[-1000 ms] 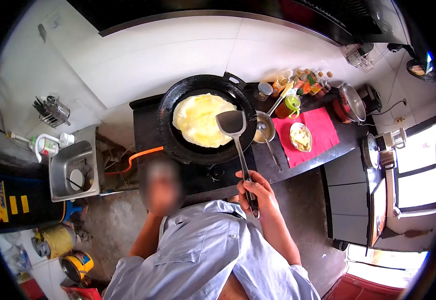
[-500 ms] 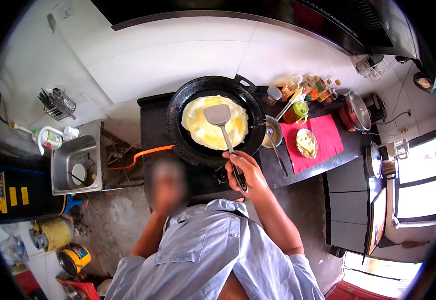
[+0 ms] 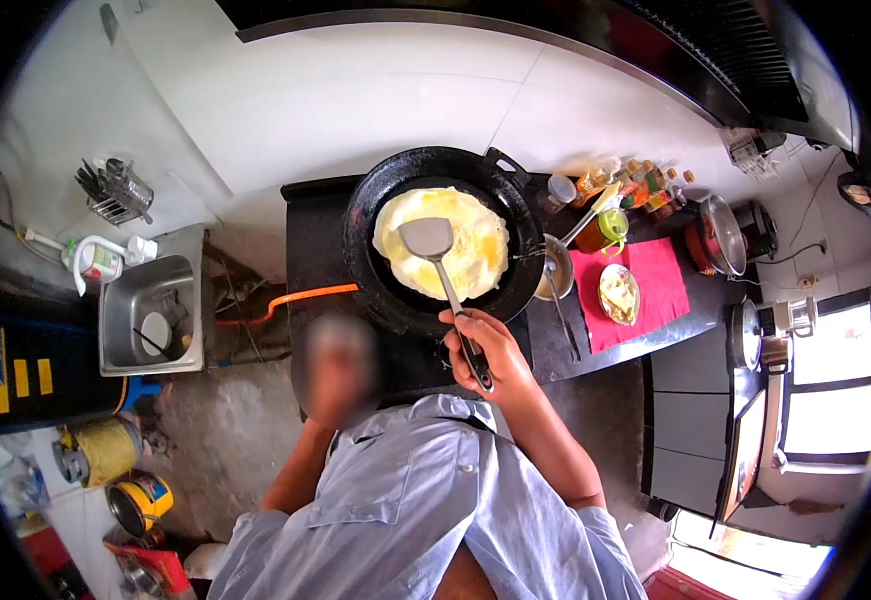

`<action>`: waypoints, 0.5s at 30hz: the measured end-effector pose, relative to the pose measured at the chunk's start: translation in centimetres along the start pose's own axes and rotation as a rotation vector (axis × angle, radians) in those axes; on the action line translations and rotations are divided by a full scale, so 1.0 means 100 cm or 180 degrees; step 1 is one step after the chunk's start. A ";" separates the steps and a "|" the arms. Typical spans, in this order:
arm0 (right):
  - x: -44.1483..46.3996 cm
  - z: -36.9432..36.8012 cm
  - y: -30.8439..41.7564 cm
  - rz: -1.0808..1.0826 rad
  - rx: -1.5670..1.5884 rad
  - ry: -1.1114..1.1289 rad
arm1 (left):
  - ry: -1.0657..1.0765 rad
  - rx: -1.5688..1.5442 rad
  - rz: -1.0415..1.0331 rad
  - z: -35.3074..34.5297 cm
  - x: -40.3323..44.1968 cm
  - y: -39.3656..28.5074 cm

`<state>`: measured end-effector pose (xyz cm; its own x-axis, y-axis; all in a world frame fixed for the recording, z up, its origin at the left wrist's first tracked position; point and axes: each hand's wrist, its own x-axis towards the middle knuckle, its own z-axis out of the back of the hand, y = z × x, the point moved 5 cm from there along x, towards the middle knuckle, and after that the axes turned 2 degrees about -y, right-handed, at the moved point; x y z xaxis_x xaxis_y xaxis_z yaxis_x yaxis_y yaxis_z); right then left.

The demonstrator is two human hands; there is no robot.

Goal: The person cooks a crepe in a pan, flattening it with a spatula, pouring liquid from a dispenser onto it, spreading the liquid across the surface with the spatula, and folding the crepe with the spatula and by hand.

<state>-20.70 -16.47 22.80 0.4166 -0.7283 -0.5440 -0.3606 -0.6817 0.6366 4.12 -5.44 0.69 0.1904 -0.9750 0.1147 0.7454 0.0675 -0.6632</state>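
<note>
In my right hand [image 3: 494,358] I grip the handle of a metal spatula [image 3: 427,238]. Its wide blade is over the left-centre part of a thin yellow-and-white egg pancake [image 3: 471,250], though I cannot tell whether it presses on it. The pancake lies in a large black wok [image 3: 374,190] with a loop handle at its upper right. My left hand [image 3: 338,375] is near the counter edge, below and left of the wok. A blur covers its fingers, so whatever it may hold is hidden.
Right of the wok stand a bowl with a ladle [image 3: 554,275] and a plate of folded food [image 3: 618,295] on a red cloth [image 3: 664,300]. Bottles and jars [image 3: 646,180] line the wall. An orange hose [image 3: 306,294] runs left toward the steel sink [image 3: 116,345].
The spatula blade has shifted slightly left over the pancake, still in my right hand. The whole view has moved a little. My left hand stays in about the same place.
</note>
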 end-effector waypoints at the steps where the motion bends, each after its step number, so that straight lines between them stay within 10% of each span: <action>1: -0.003 0.002 -0.003 -0.0003 -0.0057 0.0072 | 0.0004 -0.0016 0.0007 0.000 0.000 0.000; 15: -0.068 0.024 -0.001 -0.0290 -0.0798 0.0050 | 0.0077 0.0146 -0.0061 0.014 0.005 -0.019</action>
<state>-25.46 -11.58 25.11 0.4516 -0.6622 -0.5980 -0.1038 -0.7047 0.7019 3.69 -5.78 3.04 0.1606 -0.9810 0.1088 0.7774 0.0578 -0.6263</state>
